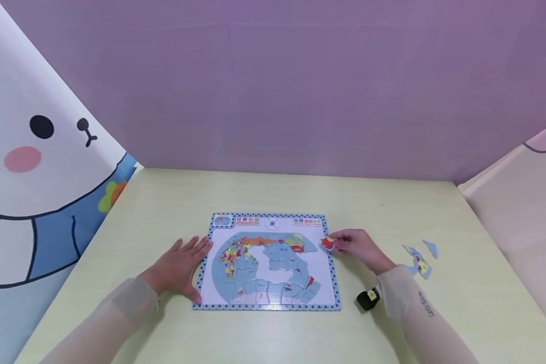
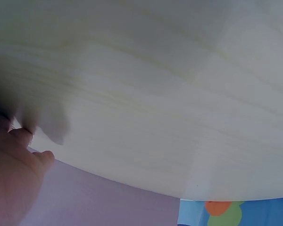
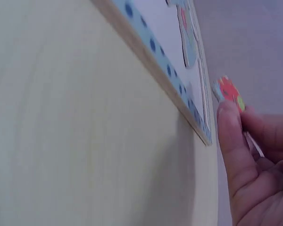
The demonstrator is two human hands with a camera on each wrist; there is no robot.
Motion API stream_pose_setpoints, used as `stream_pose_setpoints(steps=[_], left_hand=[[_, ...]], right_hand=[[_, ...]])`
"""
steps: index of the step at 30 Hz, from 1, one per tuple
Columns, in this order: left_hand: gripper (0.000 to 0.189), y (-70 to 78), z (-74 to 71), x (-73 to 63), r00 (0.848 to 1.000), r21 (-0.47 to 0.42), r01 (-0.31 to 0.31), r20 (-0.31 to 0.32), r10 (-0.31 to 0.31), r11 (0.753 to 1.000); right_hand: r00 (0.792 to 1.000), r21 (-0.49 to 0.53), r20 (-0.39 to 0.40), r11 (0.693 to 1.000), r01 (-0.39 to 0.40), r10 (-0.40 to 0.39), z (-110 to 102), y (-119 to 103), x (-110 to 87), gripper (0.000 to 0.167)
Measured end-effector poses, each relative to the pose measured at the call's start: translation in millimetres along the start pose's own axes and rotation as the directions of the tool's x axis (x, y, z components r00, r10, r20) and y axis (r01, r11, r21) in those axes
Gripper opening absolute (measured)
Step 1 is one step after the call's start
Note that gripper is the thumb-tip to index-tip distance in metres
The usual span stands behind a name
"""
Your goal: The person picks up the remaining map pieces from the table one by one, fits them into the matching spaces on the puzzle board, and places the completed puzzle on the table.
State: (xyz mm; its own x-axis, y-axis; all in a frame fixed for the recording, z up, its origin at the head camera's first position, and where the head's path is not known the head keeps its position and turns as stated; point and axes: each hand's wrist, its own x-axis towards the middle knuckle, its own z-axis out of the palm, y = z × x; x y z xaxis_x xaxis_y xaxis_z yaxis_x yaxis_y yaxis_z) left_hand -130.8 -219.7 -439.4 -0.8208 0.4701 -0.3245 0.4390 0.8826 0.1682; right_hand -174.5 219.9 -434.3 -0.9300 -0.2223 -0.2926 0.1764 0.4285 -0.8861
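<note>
A world-map puzzle board with a blue dotted border lies flat on the table, partly filled with map pieces. White gaps show in its middle and at the right of the map. My left hand rests with spread fingers along the board's left edge; in the left wrist view only part of that hand shows. Over the right border, my right hand pinches a red puzzle piece between thumb and fingers. The right wrist view shows the same red piece, with some yellow-green on it, held above the board's edge.
Several loose puzzle pieces lie on the table to the right, beyond my right forearm. A small black block-like object with a yellow mark sits by the right cuff. A purple backdrop rises behind the table, with a printed cartoon cloth at left.
</note>
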Motion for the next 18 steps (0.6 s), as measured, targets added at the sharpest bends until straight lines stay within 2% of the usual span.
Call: stream_pose_setpoints(steps=[6,18], left_hand=[[0.128,-0.8,1.1,-0.9,1.0,-0.001,0.005,-0.007,-0.005,1.0],[0.13,-1.0,-0.2,0.4,1.0,0.004,0.009,0.013,-0.009,1.0]], right_hand=[[0.999,0.075,-0.015,0.997,-0.031,0.032,7,-2,2.5,0.029],[0.998,0.027,0.005,0.997,-0.068,0.068,18,-10,9.3,0.027]])
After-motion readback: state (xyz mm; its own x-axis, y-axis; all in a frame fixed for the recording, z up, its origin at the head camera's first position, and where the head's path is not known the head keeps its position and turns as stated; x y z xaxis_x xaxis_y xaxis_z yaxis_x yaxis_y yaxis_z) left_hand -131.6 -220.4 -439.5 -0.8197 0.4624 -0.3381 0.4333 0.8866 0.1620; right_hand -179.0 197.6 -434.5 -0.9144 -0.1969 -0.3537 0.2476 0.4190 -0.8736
